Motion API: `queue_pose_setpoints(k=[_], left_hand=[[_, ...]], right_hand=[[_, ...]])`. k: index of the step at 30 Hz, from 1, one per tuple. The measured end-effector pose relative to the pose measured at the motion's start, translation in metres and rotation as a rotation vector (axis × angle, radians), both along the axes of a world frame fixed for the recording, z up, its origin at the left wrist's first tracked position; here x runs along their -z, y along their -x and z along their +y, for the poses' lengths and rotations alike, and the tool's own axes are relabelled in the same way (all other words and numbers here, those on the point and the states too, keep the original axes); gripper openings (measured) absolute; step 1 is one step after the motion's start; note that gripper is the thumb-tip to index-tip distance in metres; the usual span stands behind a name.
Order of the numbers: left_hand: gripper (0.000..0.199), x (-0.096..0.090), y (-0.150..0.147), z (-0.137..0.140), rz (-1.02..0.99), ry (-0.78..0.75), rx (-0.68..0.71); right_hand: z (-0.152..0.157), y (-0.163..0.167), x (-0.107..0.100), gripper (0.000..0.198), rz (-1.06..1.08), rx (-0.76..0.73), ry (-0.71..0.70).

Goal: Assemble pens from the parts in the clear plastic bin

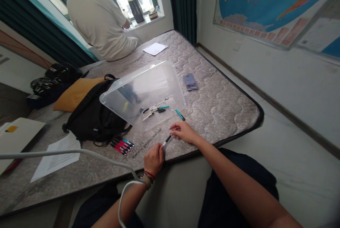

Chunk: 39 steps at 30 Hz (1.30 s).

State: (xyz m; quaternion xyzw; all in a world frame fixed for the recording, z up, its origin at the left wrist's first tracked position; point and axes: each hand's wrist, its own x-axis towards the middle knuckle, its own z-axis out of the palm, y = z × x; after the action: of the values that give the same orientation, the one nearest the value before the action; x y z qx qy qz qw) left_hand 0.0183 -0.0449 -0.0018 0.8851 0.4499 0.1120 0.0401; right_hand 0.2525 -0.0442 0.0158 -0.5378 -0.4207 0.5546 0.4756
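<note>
A white pen with a black grip (167, 139) slants between my hands near the mattress's front edge. My left hand (154, 159) is closed round its white end. At the other end, the fingertips of my right hand (182, 132) pinch together at the tip; exactly what they cover is too small to make out. Just beyond my right hand lies a teal and black pen (180, 114). Several loose pens and pen parts (156, 108) lie in the clear plastic bin (140, 79), which is tipped with its opening toward me. Red, black and teal pens (122, 146) form a row at the left.
A black backpack (92, 114) and yellow cushion (75, 93) are left of the bin. Papers (60, 157) lie on the mattress (228, 107). A white cable (106, 160) crosses my left wrist. A person (98, 26) sits at the far side by the window.
</note>
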Motion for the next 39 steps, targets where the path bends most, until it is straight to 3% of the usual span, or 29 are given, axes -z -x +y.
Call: queue_pose_setpoints(k=[5, 10, 19, 30, 39], left_hand=[[0.027, 0.0, 0.0, 0.0, -0.01, -0.017, 0.005], [0.027, 0.001, 0.001, -0.001, -0.033, -0.036, -0.011], [0.025, 0.01, 0.004, -0.001, -0.149, -0.062, -0.096], [0.024, 0.01, 0.004, -0.001, -0.187, -0.053, -0.086], [0.026, 0.006, 0.005, -0.002, -0.173, -0.021, -0.082]], right_hand=[[-0.003, 0.015, 0.005, 0.01, -0.033, 0.13, -0.01], [-0.006, 0.031, 0.002, 0.019, 0.018, 0.249, -0.017], [-0.012, 0.04, -0.011, 0.038, 0.364, 0.136, 0.076], [-0.008, 0.044, -0.006, 0.042, 0.359, 0.108, 0.037], [-0.004, 0.049, -0.004, 0.044, 0.387, 0.177, 0.065]])
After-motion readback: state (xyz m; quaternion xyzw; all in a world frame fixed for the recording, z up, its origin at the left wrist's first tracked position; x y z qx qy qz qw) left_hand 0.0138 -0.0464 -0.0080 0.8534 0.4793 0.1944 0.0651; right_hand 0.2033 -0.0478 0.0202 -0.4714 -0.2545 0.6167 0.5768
